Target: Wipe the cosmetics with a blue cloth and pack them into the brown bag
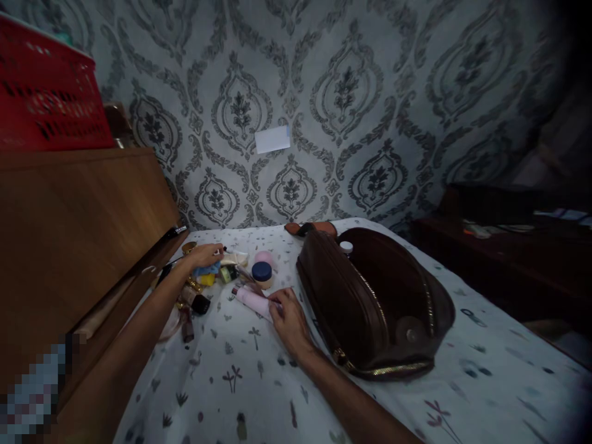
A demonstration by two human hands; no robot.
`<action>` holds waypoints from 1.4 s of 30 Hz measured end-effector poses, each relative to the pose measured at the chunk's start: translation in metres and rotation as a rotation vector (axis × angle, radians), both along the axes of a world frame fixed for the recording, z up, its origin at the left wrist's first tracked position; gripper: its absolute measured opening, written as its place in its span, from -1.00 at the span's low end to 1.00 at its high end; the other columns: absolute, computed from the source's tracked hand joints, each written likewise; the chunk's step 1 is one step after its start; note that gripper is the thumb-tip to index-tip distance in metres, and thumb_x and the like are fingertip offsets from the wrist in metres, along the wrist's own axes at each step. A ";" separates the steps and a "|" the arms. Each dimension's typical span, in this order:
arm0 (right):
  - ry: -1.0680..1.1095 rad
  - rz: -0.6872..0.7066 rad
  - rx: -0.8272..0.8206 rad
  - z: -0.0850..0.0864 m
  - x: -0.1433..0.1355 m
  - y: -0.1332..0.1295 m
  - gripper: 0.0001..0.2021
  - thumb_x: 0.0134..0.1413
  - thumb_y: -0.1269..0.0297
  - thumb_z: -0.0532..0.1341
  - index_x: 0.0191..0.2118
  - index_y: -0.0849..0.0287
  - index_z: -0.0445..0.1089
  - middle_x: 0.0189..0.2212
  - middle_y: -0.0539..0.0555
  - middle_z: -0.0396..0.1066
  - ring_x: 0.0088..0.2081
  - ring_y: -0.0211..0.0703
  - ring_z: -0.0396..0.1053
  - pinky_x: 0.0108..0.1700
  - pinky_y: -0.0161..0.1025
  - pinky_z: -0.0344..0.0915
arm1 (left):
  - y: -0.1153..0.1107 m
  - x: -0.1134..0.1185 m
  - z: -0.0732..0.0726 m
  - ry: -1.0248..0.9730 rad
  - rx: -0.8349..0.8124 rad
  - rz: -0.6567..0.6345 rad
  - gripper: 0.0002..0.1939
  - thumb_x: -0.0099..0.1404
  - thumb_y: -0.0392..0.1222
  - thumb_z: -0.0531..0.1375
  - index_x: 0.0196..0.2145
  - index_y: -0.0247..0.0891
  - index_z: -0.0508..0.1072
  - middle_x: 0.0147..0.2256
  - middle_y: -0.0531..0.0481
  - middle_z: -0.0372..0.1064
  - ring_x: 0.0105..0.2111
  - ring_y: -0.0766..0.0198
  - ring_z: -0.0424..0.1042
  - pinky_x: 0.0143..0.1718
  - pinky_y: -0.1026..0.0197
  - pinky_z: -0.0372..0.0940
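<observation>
Tube (pixel 253 301) in right hand (pixel 290 319) — left hand (pixel 206 254) over cosmetics (pixel 207 280), perhaps touching.

Red bskt (pixel 41 58) atop wdn cab (pixel 83 209).

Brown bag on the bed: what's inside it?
Inside the open brown bag, a white cap shows near the rim. Whatever sits beneath the cap is mostly hidden by the bag's side, and the deeper interior is too dark to tell.

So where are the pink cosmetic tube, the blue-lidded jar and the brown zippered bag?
Pink cosmetic tube (pixel 253 302): head view, middle of its body.
Blue-lidded jar (pixel 261 272): head view, on its lid.
Brown zippered bag (pixel 346 308): head view, on its outer wall.
</observation>
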State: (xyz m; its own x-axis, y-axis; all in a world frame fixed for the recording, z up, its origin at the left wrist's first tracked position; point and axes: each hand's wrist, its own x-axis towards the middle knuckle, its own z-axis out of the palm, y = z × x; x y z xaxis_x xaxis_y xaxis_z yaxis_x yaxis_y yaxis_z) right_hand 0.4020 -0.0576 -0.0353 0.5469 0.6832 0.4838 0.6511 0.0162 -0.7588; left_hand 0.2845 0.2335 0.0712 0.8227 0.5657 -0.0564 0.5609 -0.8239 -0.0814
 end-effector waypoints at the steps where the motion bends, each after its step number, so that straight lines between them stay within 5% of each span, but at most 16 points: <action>1: -0.003 0.003 0.000 0.000 0.000 0.000 -0.84 0.06 0.44 0.10 -0.32 0.16 0.43 -0.29 0.10 0.34 -0.24 -0.08 0.37 -0.16 -0.16 0.32 | 0.000 0.000 0.001 0.004 -0.017 0.026 -0.71 0.40 -0.02 0.04 -0.02 -0.12 0.40 -0.12 -0.02 0.48 -0.15 0.20 0.47 -0.11 0.19 0.33; 9: -0.004 -0.004 -0.020 0.001 -0.001 0.000 -0.83 0.07 0.43 0.10 -0.30 0.18 0.44 -0.27 0.11 0.33 -0.21 -0.04 0.37 -0.12 -0.12 0.32 | -0.025 -0.013 0.005 0.020 -0.004 0.179 -0.61 0.33 0.02 0.21 0.00 -0.29 0.41 -0.03 -0.17 0.41 -0.08 0.08 0.44 -0.06 -0.03 0.37; 13: -0.010 0.018 -0.036 0.006 -0.003 -0.003 -0.84 0.08 0.42 0.12 -0.26 0.17 0.44 -0.25 0.10 0.32 -0.20 -0.07 0.37 -0.10 -0.14 0.32 | -0.056 -0.027 0.007 -0.039 0.053 0.202 -0.63 0.24 0.01 0.22 -0.05 -0.21 0.46 -0.01 -0.22 0.42 -0.01 -0.06 0.42 -0.08 0.03 0.33; 19: -0.054 0.050 -0.056 0.010 -0.007 -0.005 -0.78 0.03 0.42 0.18 -0.16 0.15 0.44 -0.17 0.10 0.29 -0.14 -0.06 0.35 -0.05 -0.12 0.34 | -0.079 -0.042 0.009 -0.157 0.014 0.146 -0.75 0.33 -0.10 0.08 -0.13 -0.13 0.50 -0.16 -0.04 0.50 -0.10 0.13 0.45 -0.13 0.20 0.30; 23: -0.095 0.035 -0.033 0.008 -0.007 -0.003 -0.74 0.00 0.44 0.18 -0.14 0.16 0.44 -0.15 0.12 0.29 -0.09 -0.02 0.33 -0.02 -0.07 0.34 | -0.082 -0.046 -0.002 -0.216 -0.019 0.192 -0.67 0.39 -0.05 0.00 -0.02 -0.19 0.42 -0.16 -0.05 0.50 -0.15 0.16 0.48 -0.14 0.20 0.32; 28: -0.180 0.025 0.020 0.009 -0.010 -0.004 -0.76 0.07 0.46 0.14 -0.14 0.15 0.44 -0.11 0.15 0.30 -0.06 -0.01 0.31 0.02 -0.06 0.32 | -0.093 -0.046 -0.022 -0.260 -0.022 0.258 -0.47 0.38 0.06 0.03 0.24 -0.16 0.18 0.01 -0.14 0.44 0.00 0.05 0.43 -0.04 0.13 0.28; 33: -0.333 -0.010 0.007 0.016 -0.018 -0.009 -0.79 0.10 0.46 0.12 -0.18 0.16 0.45 -0.07 0.20 0.33 -0.04 0.06 0.29 -0.01 -0.01 0.28 | -0.094 -0.038 -0.023 -0.315 -0.056 0.273 -0.31 0.27 0.07 0.17 0.29 -0.11 0.10 0.07 -0.15 0.40 0.09 -0.08 0.35 0.02 0.05 0.24; 42: -0.301 0.246 0.071 0.021 -0.031 -0.016 -0.78 0.18 0.48 0.07 -0.16 0.14 0.42 -0.16 0.14 0.36 -0.13 -0.09 0.38 -0.07 -0.20 0.34 | -0.100 -0.043 -0.025 -0.726 -0.136 0.285 -0.71 0.21 -0.20 0.15 -0.08 -0.18 0.33 -0.25 0.00 0.41 -0.24 0.16 0.42 -0.16 0.16 0.28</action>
